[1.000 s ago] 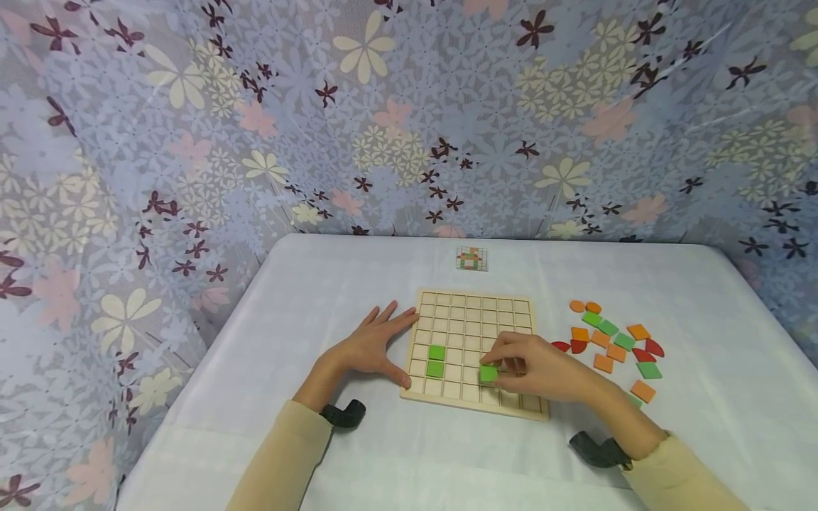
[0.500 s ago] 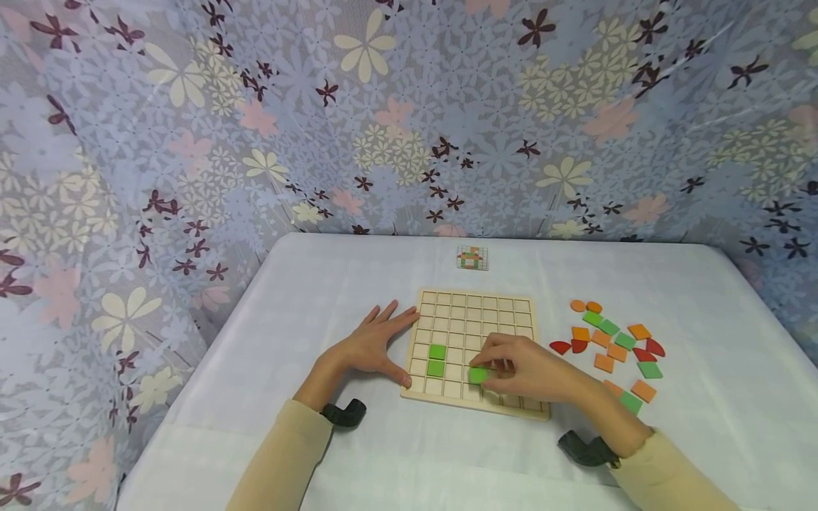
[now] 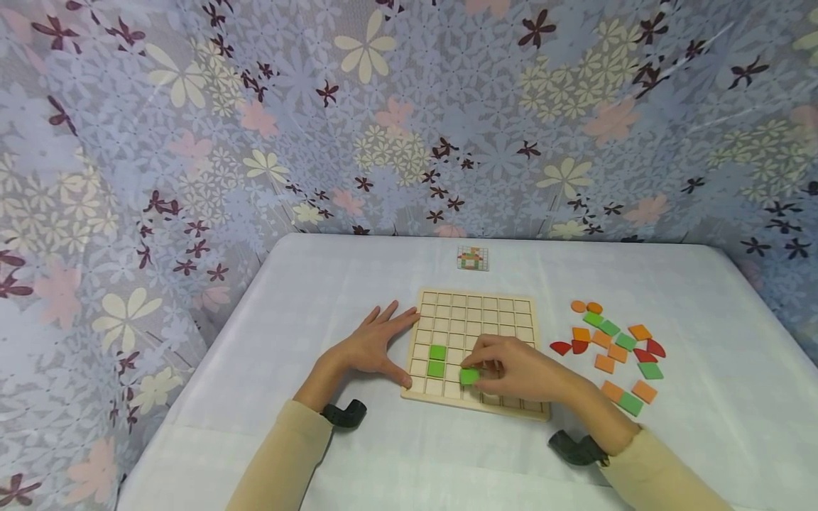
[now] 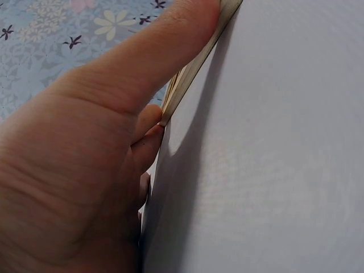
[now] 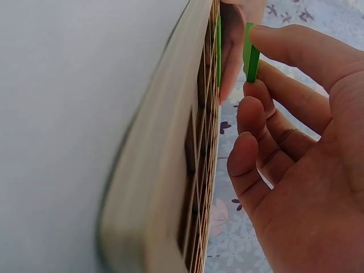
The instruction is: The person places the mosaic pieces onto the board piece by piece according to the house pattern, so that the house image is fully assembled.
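A light wooden grid board (image 3: 492,304) lies on the table. Two green square tiles (image 3: 437,360) sit in neighbouring cells near its left side, one behind the other. My right hand (image 3: 517,369) pinches another green square tile (image 3: 469,375) between thumb and fingers; the right wrist view shows this tile (image 5: 251,54) held on edge, apart from the board. My left hand (image 3: 371,345) is spread at the board's left edge, thumb at the near corner and fingertips farther back. In the left wrist view the thumb (image 4: 176,40) touches the board's side.
Loose tiles lie right of the board: orange squares (image 3: 604,363), green squares (image 3: 650,370), red curved pieces (image 3: 560,348) and orange rounds (image 3: 578,306). A small card with a coloured grid picture (image 3: 472,258) lies behind the board. A floral curtain (image 3: 409,128) hangs beyond the white table (image 3: 358,270).
My right hand has moved left over the board with the pinched green tile, nearer the two placed tiles. Orange and green tiles behind its wrist have come into view. My left hand stays put.
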Demonstrator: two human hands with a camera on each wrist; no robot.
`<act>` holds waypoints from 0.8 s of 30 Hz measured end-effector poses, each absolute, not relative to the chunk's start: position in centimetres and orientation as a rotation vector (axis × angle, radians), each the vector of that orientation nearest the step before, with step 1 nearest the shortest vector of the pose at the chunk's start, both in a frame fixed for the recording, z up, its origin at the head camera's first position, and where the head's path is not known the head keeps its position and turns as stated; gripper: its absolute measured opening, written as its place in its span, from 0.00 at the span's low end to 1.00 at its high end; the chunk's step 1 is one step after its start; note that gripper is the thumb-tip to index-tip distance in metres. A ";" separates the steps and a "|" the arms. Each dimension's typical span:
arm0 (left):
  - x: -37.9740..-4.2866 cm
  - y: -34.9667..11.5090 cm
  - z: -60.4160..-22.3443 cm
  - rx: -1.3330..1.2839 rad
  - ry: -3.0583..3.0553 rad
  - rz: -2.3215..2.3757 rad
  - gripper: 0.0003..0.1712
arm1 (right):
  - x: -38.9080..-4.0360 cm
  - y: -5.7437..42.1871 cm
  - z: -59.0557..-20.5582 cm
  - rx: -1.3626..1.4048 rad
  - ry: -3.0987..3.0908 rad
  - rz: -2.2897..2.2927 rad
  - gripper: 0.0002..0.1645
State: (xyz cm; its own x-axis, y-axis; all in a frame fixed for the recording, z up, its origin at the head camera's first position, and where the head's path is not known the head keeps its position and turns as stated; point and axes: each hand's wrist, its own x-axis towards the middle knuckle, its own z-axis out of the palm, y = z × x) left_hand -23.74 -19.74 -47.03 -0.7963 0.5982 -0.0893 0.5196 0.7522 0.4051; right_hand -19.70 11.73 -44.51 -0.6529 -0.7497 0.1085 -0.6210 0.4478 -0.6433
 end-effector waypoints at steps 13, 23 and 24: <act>-23.7 -19.7 -46.9 0.884 2.738 0.519 0.73 | -19.6 10.2 -44.4 -1.266 2.497 -0.978 0.14; -23.7 -19.7 -46.9 0.876 2.741 0.505 0.73 | -19.8 9.0 -44.6 -1.279 2.545 -0.882 0.15; -23.6 -19.7 -46.8 0.873 2.739 0.506 0.73 | -19.8 8.9 -44.7 -1.282 2.546 -0.875 0.15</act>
State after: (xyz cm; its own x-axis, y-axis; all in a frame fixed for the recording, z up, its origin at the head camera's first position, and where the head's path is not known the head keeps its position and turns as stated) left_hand -23.65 -19.67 -46.84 -0.7986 0.5927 -0.1051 0.5160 0.7639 0.3875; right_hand -19.77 8.93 -44.69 -0.6198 -0.7763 0.1151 -0.6831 0.4614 -0.5662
